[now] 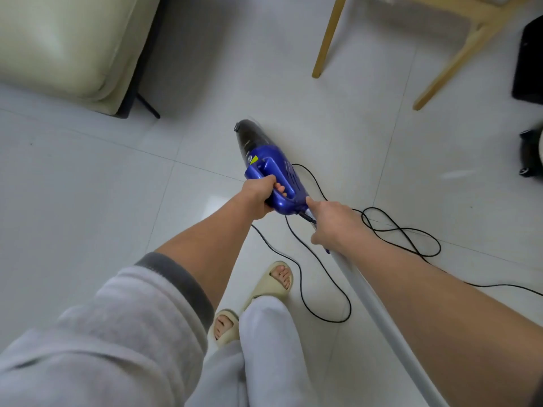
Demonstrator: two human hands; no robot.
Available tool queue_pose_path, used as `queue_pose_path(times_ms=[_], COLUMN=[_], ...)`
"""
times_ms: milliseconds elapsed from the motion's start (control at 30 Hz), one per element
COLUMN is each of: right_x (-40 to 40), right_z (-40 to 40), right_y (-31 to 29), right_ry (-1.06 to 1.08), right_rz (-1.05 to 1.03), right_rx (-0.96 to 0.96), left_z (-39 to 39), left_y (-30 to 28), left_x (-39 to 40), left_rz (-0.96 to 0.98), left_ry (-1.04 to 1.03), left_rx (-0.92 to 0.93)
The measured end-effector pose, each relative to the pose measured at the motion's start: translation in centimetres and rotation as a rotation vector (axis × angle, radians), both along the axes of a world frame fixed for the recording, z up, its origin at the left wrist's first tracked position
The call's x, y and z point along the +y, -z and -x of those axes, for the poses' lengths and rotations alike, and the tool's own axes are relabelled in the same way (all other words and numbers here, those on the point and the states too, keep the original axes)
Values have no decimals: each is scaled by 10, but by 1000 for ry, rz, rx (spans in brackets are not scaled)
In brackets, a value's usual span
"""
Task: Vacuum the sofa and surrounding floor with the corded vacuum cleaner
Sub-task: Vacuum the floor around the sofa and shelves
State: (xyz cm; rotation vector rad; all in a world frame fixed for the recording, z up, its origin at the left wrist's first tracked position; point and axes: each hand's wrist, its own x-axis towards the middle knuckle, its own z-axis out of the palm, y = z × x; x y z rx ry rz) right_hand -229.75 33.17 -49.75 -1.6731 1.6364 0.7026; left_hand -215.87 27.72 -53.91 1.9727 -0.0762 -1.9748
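A blue hand-held corded vacuum cleaner (273,168) with a dark dust cup points away from me, just above the white tiled floor (88,186). My left hand (260,198) grips its loop handle. My right hand (335,224) holds a pale grey tube (382,318) at the vacuum's rear end, index finger stretched onto the blue body. The black cord (350,304) leaves the rear and lies in loose loops on the floor to my right. A corner of the cream sofa (58,39) shows at the upper left.
Wooden furniture legs (326,42) stand at the upper right. A black box (529,54) and a dark wheeled object (530,154) sit at the right edge. My feet in beige slippers (273,286) are beside the cord loops.
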Motion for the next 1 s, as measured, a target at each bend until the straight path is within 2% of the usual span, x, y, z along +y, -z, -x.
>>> queue_pose_path(times_ms=[600,1000], right_x=[154,200], right_z=[-133,-127], right_y=[-39,-32], right_ry=[-69,-175], right_rz=[-133,-3], right_rx=[-94,-5], left_z=[-149,-143], left_y=[-29,-12], left_x=[174,220], left_rz=[-107,-119], left_ry=[-78,-153], left_rx=[-10,65])
